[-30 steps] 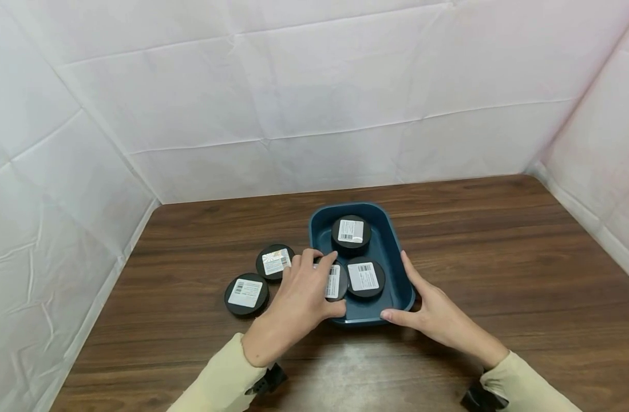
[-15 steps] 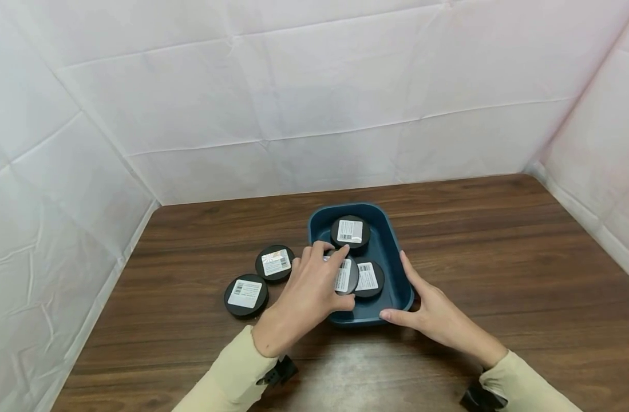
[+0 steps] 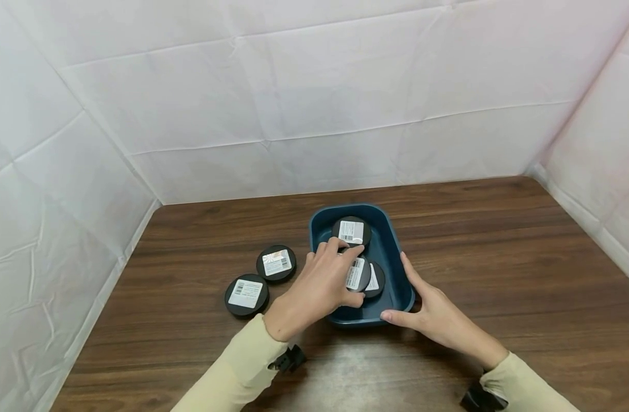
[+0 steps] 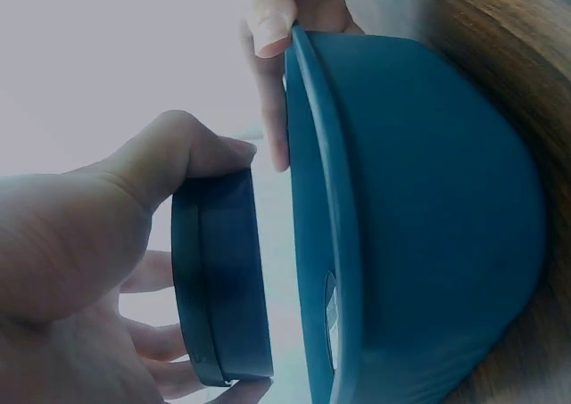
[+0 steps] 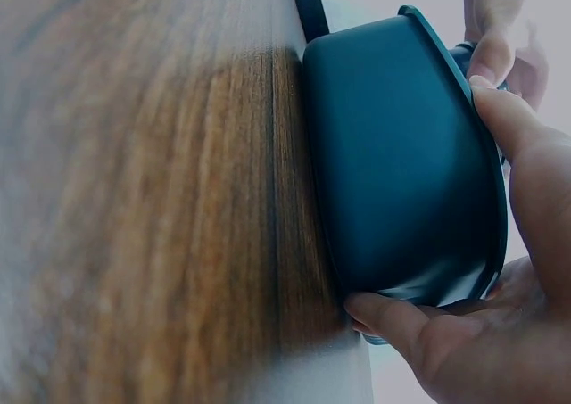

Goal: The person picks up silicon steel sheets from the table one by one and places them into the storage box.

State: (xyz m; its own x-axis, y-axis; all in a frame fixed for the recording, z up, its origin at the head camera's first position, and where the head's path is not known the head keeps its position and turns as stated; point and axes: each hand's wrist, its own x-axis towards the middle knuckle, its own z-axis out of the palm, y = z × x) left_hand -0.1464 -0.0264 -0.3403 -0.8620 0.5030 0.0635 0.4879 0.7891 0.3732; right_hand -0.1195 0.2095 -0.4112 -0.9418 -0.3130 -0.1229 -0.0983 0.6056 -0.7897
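Observation:
In the head view my left hand point(image 3: 316, 289) holds a flat round black tin point(image 3: 359, 274) with a white barcode label. Thumb and fingers grip its sides, and the left wrist view shows the tin point(image 4: 227, 279) raised over the rim, apart from the dark blue tub point(image 3: 364, 316). Beneath it, partly covered, lies another labelled tin point(image 3: 378, 281) inside the tub. A further tin point(image 3: 352, 230) sits at the tub's far end. My right hand point(image 3: 438, 312) grips the near right corner of the tub, thumb at the rim in the right wrist view.
Left of the tub, two more black tins stand on the wooden table point(image 3: 474, 246), one nearer point(image 3: 246, 294) and one farther point(image 3: 276, 263). White sheet walls point(image 3: 319, 97) rise behind and at both sides.
My left hand has moved right with the tin, from the tub's left side to over the tin lying inside, covering more of it. The right hand and tub stay in place.

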